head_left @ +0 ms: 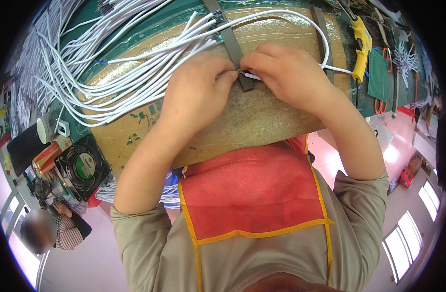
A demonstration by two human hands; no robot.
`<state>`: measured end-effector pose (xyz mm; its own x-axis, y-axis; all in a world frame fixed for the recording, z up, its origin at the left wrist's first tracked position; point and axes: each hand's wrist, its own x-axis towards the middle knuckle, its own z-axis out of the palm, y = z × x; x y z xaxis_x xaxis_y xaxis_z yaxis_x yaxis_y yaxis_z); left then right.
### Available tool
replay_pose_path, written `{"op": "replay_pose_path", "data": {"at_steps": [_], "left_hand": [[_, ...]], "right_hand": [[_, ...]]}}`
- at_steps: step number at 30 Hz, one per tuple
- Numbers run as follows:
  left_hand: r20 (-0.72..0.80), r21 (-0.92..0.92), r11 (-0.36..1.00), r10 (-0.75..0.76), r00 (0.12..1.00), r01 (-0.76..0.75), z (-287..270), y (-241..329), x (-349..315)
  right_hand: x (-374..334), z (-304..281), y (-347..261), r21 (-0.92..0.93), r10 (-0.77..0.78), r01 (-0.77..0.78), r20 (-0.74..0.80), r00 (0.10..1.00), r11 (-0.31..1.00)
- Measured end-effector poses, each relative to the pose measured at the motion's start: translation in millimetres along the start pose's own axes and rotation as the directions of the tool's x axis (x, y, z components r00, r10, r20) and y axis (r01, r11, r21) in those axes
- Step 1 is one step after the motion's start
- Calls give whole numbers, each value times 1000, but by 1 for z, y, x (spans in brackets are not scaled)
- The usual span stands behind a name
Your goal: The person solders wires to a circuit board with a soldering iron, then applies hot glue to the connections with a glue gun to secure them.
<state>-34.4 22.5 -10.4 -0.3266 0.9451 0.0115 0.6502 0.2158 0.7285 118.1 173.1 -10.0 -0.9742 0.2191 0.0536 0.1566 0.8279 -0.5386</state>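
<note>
My left hand (196,87) is closed in a pinch at the end of a dark flat bar (232,46) on the work board. What its fingertips hold is too small to make out. Facing it, my right hand (288,75) is closed on a white cable (252,76), whose short end shows between the two hands. Farther up the bar, small green circuit boards (217,36) sit at the ends of other white cables. A bundle of white cables (121,92) curves across the board to the left of my left hand.
Beneath my hands is a worn brown board (252,117). A second dark bar (322,36) crosses it at the right, near a yellow-handled tool (362,46) and orange-handled scissors (380,106). At left are a black fan (83,168) and a seated person (62,226).
</note>
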Motion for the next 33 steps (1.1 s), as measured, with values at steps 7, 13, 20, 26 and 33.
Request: {"op": "replay_pose_path", "data": {"at_steps": [7,13,20,26,33], "left_hand": [[-25,31,999,18,1000,-18,3,-1,-3],[-76,5,997,76,994,-76,6,-5,-5],[-134,78,972,229,964,-220,9,-12,-5],[-178,191,900,423,888,-391,12,-17,-3],[-119,248,863,479,870,-441,12,-20,-4]], "right_hand": [[-3,2,2,-119,-77,75,-13,997,990],[-3,4,0,-97,-84,76,-82,993,992],[-6,11,-2,-48,-33,25,-173,984,999],[-14,3,-7,-49,8,-23,-281,960,999],[-76,-71,43,382,612,-492,-620,491,782]]}}
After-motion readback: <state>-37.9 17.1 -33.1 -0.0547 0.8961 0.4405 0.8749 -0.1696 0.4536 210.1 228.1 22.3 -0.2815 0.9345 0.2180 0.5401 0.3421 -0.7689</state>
